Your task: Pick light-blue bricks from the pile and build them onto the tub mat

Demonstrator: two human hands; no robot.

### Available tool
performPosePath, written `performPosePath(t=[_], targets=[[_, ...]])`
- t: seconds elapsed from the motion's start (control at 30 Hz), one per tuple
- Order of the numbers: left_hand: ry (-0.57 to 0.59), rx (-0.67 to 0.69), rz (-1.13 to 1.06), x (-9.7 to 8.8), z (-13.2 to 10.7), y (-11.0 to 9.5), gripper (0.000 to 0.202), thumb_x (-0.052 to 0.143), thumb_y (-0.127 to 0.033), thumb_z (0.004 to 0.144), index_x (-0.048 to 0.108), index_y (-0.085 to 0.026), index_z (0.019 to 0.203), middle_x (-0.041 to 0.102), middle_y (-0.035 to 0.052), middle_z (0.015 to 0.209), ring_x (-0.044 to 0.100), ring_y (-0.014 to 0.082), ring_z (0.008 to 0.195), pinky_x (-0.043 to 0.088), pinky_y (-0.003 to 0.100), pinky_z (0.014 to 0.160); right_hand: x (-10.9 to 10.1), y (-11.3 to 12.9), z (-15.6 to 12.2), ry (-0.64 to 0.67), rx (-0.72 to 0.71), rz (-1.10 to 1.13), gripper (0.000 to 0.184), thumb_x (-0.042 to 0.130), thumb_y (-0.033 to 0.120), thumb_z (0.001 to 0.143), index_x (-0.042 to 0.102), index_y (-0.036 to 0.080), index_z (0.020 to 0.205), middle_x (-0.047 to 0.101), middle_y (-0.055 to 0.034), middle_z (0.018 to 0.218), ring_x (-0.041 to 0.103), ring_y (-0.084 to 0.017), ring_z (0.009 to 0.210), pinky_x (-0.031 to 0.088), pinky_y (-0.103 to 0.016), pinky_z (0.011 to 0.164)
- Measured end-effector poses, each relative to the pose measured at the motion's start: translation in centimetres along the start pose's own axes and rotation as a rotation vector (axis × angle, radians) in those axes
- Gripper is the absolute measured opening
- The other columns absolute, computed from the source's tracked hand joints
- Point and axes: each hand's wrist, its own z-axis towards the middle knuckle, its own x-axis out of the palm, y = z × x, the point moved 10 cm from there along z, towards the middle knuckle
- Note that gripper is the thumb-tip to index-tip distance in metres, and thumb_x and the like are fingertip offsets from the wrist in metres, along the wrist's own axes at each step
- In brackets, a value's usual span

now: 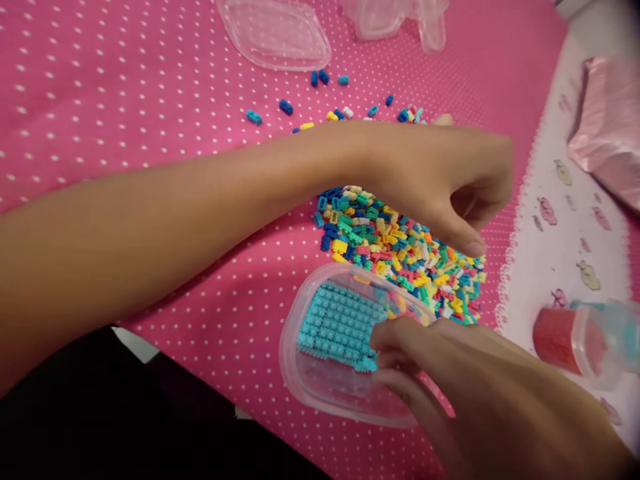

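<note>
My left hand (450, 177) reaches in from the left above a loose pile of small coloured building bricks (395, 243). Its fingers curl down towards the thumb; whatever lies between the fingertips is hidden. From the lower right, my right hand (465, 380) reaches over a clear plastic tub (310, 393). A studded turquoise brick panel (337, 323), built of many small bricks, is inside the tub. My right thumb and forefinger close on the panel's right edge, where a small turquoise piece sticks out at its lower corner.
Loose bricks (286, 107) are scattered beyond my left forearm on the pink dotted cloth (100, 80). A clear lid (275, 33) and another clear plastic piece (385, 20) lie at the back. At right are a red tub (557, 340) and a shiny pink packet (610, 127).
</note>
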Motion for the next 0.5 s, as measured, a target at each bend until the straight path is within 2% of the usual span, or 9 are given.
performPosePath(t=[0.1,0.2,0.3,0.4,0.5], targets=[[-0.013,-0.007,0.035,-0.2,-0.1,-0.1,0.018,0.07,-0.03,0.092,0.079,-0.015,0.091,0.077,0.0015,0.086,0.065,0.0141,0.081,0.039,0.03,0.08,-0.1,0.0,0.2,0.018,0.064,-0.027,0.017,0.057,0.012,0.086,0.06,0.029,0.088,0.062,0.0035,0.064,0.059,-0.016,0.053,0.036,-0.029,0.047],[0.001,0.02,0.022,-0.1,-0.1,-0.2,0.018,0.067,-0.029,0.092,0.079,-0.016,0.092,0.077,0.0026,0.088,0.065,0.0152,0.082,0.041,0.031,0.078,-0.3,0.5,0.4,0.006,0.065,-0.032,0.019,0.054,0.01,0.088,0.059,0.029,0.091,0.063,0.0033,0.067,0.061,-0.018,0.057,0.039,-0.03,0.052],[0.02,0.076,-0.001,0.1,-0.1,-0.5,0.023,0.064,-0.028,0.093,0.079,-0.01,0.096,0.077,0.0062,0.088,0.063,0.0147,0.08,0.042,0.03,0.073,-0.5,0.7,0.5,-0.028,0.021,-0.017,0.021,0.053,0.009,0.089,0.059,0.029,0.091,0.065,0.0036,0.069,0.063,-0.018,0.059,0.044,-0.03,0.057],[0.016,0.071,0.014,0.1,-0.1,-0.4,0.021,0.065,-0.027,0.092,0.079,-0.011,0.096,0.077,0.0054,0.089,0.063,0.0148,0.081,0.042,0.031,0.075,-0.5,0.8,0.5,-0.023,-0.001,-0.008,0.02,0.053,0.009,0.089,0.057,0.029,0.087,0.062,0.0044,0.066,0.059,-0.016,0.056,0.039,-0.03,0.054],[0.008,0.029,0.04,0.0,-0.1,-0.2,0.017,0.067,-0.028,0.092,0.079,-0.015,0.094,0.077,0.0032,0.089,0.065,0.0161,0.082,0.041,0.032,0.079,-0.4,0.5,0.5,0.003,0.061,0.0,0.016,0.057,0.013,0.088,0.055,0.029,0.085,0.059,0.0048,0.064,0.056,-0.016,0.055,0.033,-0.03,0.052]])
